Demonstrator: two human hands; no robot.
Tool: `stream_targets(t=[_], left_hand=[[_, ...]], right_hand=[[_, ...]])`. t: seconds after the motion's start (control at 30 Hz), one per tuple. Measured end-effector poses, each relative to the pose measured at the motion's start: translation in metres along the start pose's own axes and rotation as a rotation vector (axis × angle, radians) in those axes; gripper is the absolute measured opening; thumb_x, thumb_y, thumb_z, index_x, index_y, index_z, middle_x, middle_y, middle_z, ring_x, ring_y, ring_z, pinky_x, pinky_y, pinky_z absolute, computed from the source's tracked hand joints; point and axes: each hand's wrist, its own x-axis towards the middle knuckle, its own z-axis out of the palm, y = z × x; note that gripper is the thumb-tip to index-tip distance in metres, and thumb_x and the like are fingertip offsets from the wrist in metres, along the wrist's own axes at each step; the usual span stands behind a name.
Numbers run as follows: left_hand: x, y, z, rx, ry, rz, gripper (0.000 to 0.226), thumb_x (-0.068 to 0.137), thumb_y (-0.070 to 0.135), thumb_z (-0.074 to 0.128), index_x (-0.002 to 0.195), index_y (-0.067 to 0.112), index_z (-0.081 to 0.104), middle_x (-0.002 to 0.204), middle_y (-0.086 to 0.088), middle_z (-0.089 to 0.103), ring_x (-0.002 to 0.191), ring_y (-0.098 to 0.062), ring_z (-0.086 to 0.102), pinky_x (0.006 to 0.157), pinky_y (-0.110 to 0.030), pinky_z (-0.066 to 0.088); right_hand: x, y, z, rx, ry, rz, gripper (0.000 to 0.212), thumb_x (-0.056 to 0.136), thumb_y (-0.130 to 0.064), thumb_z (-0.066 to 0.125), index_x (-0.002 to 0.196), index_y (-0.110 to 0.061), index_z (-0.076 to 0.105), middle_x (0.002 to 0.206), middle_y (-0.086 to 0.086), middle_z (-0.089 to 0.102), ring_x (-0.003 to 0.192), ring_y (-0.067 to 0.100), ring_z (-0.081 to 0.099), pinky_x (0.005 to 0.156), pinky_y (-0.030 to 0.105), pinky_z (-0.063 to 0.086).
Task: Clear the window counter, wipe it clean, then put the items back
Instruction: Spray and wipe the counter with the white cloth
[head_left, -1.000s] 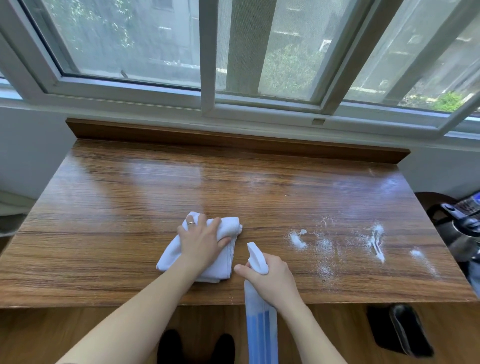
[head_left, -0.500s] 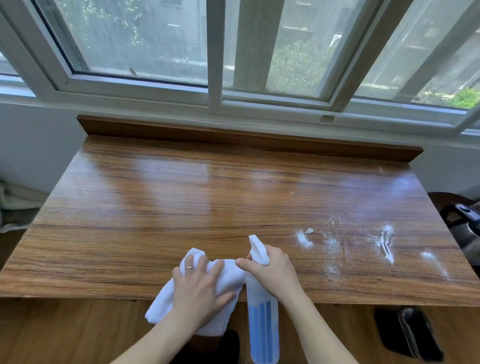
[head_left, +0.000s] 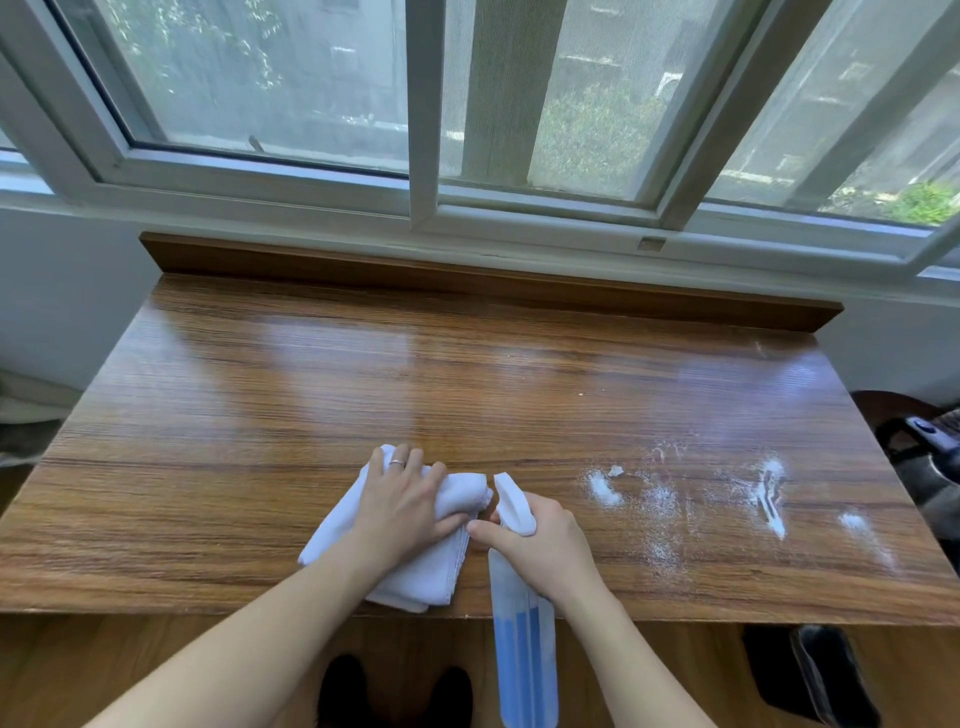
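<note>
The wooden window counter (head_left: 467, 395) fills the middle of the view, bare apart from my things. My left hand (head_left: 402, 501), a ring on one finger, presses flat on a folded white cloth (head_left: 415, 577) near the front edge, gripping it. Just to its right my right hand (head_left: 540, 545) holds a spray bottle (head_left: 522, 660) with a white trigger head and blue liquid; the nozzle points toward the window. White powder and streaks (head_left: 769, 493) lie on the counter's right front part.
The window frame (head_left: 426, 208) runs behind the counter's raised back ledge (head_left: 467, 275). Dark objects sit off the right side (head_left: 930, 467) and on the floor at lower right (head_left: 815, 675). My dark shoes (head_left: 395, 691) show below the front edge.
My left hand pulled the cloth back to the front edge, then pushed it forward onto the counter again. The right hand stayed with the bottle beside it.
</note>
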Motion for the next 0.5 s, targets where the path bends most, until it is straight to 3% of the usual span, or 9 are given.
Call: stream_targets(t=[0.13,0.5], left_hand=[[-0.001,-0.002,-0.002,-0.011,0.016,-0.007,0.065,0.065,0.077,0.046,0.077,0.015,0.061,0.079,-0.009,0.056,0.084,-0.032,0.059,0.070,-0.044,0.044],[-0.094,0.015,0.007,-0.021,0.137,-0.021,0.057,0.067,0.068,0.058,0.087,0.015,0.064,0.084,-0.009,0.055,0.089,-0.035,0.057,0.070,-0.045,0.038]], right_hand=[[0.000,-0.003,0.000,-0.005,0.005,-0.013,0.038,0.078,-0.050,0.075,0.079,-0.014,0.063,0.067,-0.004,0.059,0.063,0.008,0.051,0.059,0.027,0.038],[-0.001,-0.001,0.001,-0.024,-0.014,-0.015,0.039,0.079,-0.051,0.074,0.082,-0.013,0.065,0.070,-0.004,0.060,0.065,0.009,0.052,0.060,0.026,0.039]])
